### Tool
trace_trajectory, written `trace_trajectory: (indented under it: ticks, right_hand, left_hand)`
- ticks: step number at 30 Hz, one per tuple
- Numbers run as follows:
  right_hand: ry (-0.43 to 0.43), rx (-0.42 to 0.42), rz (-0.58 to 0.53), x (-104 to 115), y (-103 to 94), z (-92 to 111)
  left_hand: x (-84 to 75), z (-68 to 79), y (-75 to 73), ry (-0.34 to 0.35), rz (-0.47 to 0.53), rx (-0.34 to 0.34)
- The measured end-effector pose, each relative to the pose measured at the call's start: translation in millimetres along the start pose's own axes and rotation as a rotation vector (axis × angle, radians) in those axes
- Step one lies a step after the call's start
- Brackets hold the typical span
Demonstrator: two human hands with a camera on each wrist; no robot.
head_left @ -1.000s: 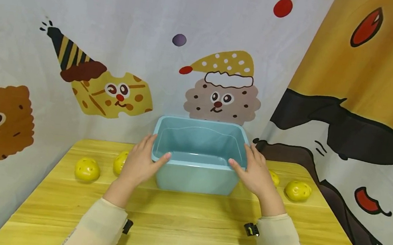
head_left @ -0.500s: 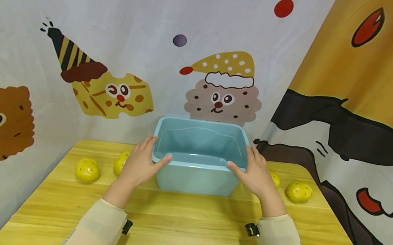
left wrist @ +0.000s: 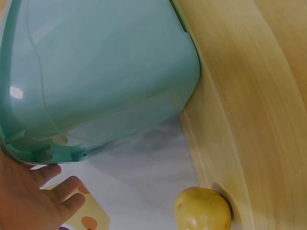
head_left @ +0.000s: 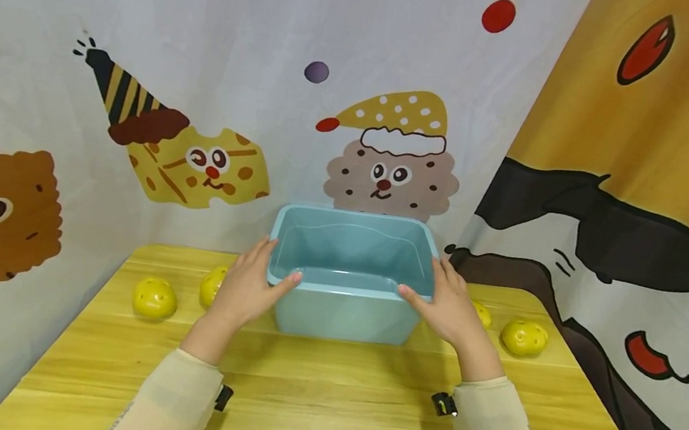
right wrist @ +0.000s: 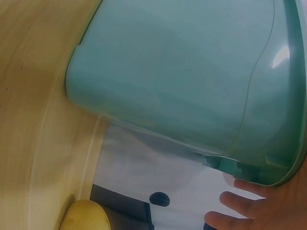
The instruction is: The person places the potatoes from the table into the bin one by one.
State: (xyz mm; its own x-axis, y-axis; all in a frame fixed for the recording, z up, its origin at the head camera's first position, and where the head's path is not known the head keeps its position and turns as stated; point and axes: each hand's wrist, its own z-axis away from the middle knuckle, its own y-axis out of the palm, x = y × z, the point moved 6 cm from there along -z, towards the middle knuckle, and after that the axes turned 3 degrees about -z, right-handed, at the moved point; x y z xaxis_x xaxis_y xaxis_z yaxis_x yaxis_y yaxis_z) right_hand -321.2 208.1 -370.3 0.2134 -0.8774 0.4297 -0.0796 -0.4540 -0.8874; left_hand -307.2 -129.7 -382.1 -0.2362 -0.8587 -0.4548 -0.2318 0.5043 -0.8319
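Note:
A light blue plastic storage bin [head_left: 341, 315] stands upright at the far side of the table, and no contents show inside it. At its left front corner my left hand [head_left: 248, 289] grips the rim, thumb along the front edge and fingers at the side. The right hand [head_left: 452, 307] holds the opposite corner in the same way. In the left wrist view, fingers [left wrist: 64, 191] reach below the rim of the bin [left wrist: 110, 72]. The right wrist view has fingers [right wrist: 240, 206] likewise under the rim of the bin [right wrist: 172, 72].
Yellow potato-like lumps lie on the wooden table [head_left: 322, 399]: one at far left [head_left: 155, 298], one half behind the left hand [head_left: 210, 286], one behind the right hand [head_left: 483, 314], another at far right [head_left: 524, 337]. A printed curtain [head_left: 244, 30] hangs close behind the table.

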Motion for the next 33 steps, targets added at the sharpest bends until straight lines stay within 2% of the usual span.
trace_trajectory:
  ticks: [21, 33]
  right_hand:
    - [0.003, 0.005, -0.010, 1.2, -0.5, -1.6]
    - [-0.012, 0.046, -0.003, 1.7, -2.8, -1.9]
  left_hand:
    - [1.2, 0.4, -0.3, -0.014, -0.017, 0.019]
    - [1.3, 0.4, 0.2, -0.015, -0.014, 0.019]
